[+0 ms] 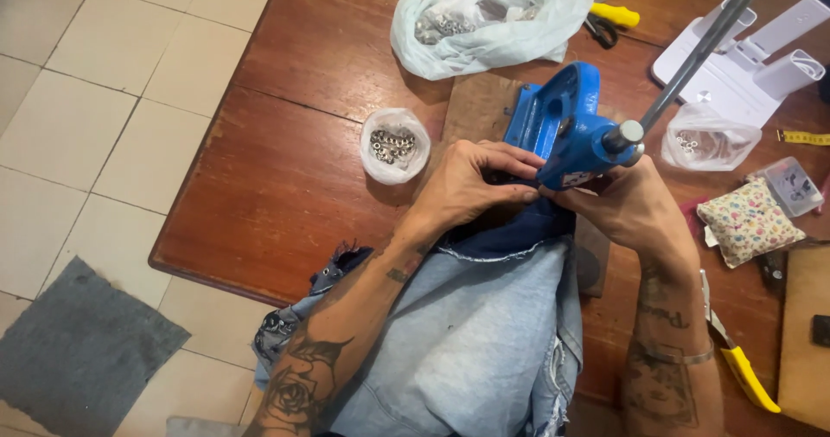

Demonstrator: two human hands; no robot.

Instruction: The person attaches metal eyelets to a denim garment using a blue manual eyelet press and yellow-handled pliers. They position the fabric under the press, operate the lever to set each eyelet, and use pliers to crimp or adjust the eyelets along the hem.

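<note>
Crowding press (566, 130): hands (471, 186), denim (484, 316).

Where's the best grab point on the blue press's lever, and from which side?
Probably the bare metal lever of the blue press, well above its hub, from the right. It rises up-right, clear of both hands and the denim.

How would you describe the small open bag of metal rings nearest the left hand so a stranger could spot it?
Start at the blue press on the wooden table. Just beyond the left hand, towards the table's edge, sits a small white bag, rolled open like a cup, with silver rings inside. Unlike the big crumpled bag farther back, it is small, round and upright.
</note>
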